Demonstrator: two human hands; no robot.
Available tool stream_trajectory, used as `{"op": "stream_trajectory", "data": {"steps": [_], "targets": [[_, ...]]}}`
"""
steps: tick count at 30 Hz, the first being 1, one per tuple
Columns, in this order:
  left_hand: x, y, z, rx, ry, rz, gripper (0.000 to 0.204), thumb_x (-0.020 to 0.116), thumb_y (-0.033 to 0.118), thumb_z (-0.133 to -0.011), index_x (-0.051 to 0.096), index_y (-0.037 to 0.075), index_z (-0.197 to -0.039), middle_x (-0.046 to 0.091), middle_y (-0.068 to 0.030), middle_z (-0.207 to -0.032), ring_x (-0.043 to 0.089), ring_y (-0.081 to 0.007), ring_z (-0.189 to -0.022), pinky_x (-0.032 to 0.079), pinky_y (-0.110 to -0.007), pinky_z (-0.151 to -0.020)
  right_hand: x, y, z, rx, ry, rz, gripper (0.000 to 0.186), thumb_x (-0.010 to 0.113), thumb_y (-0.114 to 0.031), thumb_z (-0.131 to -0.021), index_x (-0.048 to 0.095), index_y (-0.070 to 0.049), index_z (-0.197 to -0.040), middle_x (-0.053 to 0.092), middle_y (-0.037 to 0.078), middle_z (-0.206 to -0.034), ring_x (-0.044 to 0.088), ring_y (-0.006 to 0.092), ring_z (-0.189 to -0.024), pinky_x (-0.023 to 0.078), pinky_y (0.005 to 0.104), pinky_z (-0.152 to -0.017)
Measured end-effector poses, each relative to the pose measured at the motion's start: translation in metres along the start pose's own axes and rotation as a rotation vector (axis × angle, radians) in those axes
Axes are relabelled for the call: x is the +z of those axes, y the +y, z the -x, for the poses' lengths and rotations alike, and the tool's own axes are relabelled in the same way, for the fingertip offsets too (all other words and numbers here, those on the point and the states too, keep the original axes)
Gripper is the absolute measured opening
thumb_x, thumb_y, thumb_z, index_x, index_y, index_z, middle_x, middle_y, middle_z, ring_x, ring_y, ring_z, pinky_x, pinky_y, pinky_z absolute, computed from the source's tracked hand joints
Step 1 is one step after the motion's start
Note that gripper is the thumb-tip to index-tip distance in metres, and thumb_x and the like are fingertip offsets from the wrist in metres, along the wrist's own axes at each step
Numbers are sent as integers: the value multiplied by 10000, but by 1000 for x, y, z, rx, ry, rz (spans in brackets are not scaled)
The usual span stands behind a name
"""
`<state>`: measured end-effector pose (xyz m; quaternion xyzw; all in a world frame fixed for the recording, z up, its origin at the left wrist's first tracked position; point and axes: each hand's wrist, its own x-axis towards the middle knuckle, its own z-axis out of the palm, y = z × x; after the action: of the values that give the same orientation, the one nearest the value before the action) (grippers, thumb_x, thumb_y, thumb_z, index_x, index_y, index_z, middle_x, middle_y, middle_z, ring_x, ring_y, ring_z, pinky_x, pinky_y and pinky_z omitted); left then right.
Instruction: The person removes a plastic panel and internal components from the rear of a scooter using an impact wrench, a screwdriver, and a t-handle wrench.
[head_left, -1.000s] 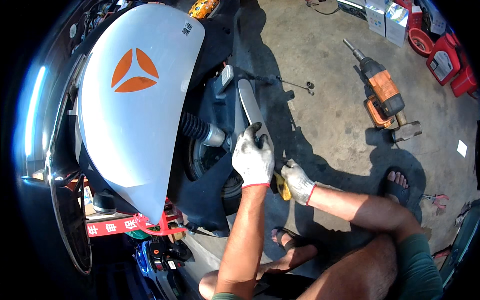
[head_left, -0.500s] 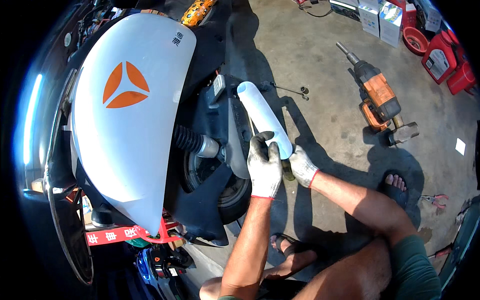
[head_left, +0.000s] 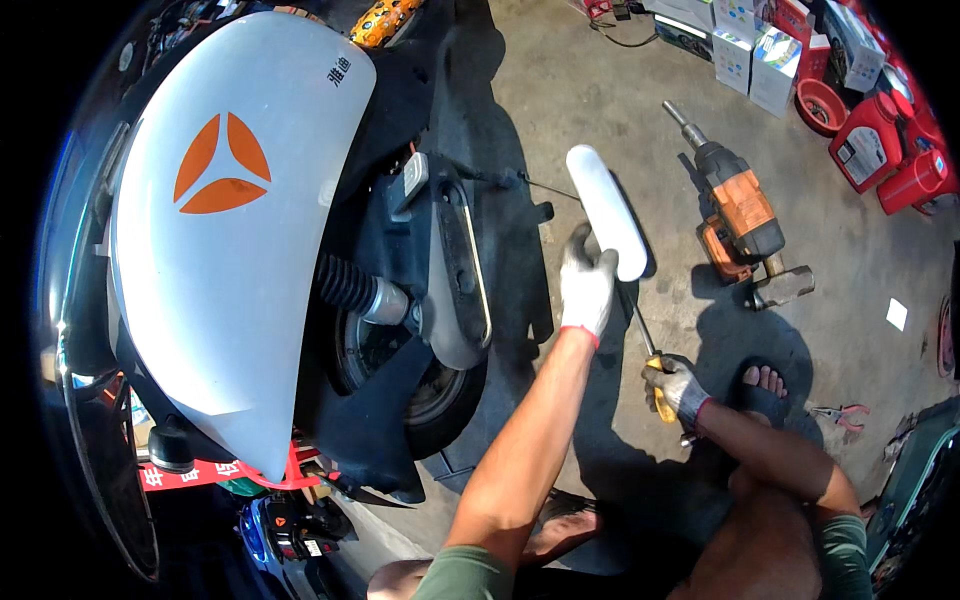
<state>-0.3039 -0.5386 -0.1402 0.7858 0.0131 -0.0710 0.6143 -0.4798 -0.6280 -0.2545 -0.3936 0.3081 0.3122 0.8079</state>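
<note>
Since half a second ago, our left hand (head_left: 588, 285) has carried the white cover (head_left: 608, 212) away from the scooter (head_left: 225, 290), and our right hand (head_left: 676, 388) has drawn back toward our knee with the screwdriver (head_left: 655, 363).

Largest in our view is the scooter, its white panel marked with three orange shapes, standing to our left on the concrete floor (head_left: 560, 60). Low on its near side we see the grey casing (head_left: 445, 325), which has a long, dark recess with a pale rim, just beside the rear wheel (head_left: 443, 412). Cardboard boxes (head_left: 775, 70) stand at the upper right, near a red jug (head_left: 868, 145). Well to the right of the scooter lies the orange and black impact wrench (head_left: 745, 205).

Our white cover, long and rounded at the ends, is between scooter and wrench, over the floor; we cannot tell whether it rests there. Our left index finger and thumb are at its near end, slightly apart; whether they clamp it we cannot tell. A hammer (head_left: 784, 287) lies just below the wrench.

Our right fingers are wrapped around the screwdriver's yellow handle, its shaft pointing up toward the cover's near end. Smaller still are the red-handled pliers (head_left: 840, 415) beyond our foot and a white scrap of paper (head_left: 897, 314).
</note>
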Motion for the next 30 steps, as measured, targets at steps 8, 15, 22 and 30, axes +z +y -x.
{"op": "stream_trajectory", "data": {"steps": [8,15,22,30], "targets": [[28,-39,-37,-227,100,150,438,581,98,-854,464,-11,-1261,625,-110,-907,588,-161,-781,505,-294,-654,-12,5,-13,-186,86,159,145,592,-106,-866,536,-48,-985,543,31,-662,544,135,-529,441,301,-455],[-11,-134,61,-335,17,-43,340,598,152,-890,562,-11,-1186,645,-82,-1001,596,-139,-864,477,-265,-786,-5,-28,19,-639,467,1001,394,615,-200,-795,520,-64,-1152,595,232,-1046,588,387,-973,477,449,-824],[-9,-128,124,-397,-57,-88,323,572,133,-919,541,6,-1214,643,-72,-1012,592,-124,-865,472,-238,-761,-62,-82,17,-1153,877,515,289,655,-81,-774,536,-18,-1030,601,167,-943,611,313,-876,482,391,-789],[18,-95,117,-363,-78,125,252,568,73,-907,578,17,-1152,619,-22,-910,554,-89,-777,461,-228,-694,-91,-165,0,-884,574,800,292,705,-276,-776,656,-37,-936,675,160,-892,650,290,-805,509,355,-685]]}}
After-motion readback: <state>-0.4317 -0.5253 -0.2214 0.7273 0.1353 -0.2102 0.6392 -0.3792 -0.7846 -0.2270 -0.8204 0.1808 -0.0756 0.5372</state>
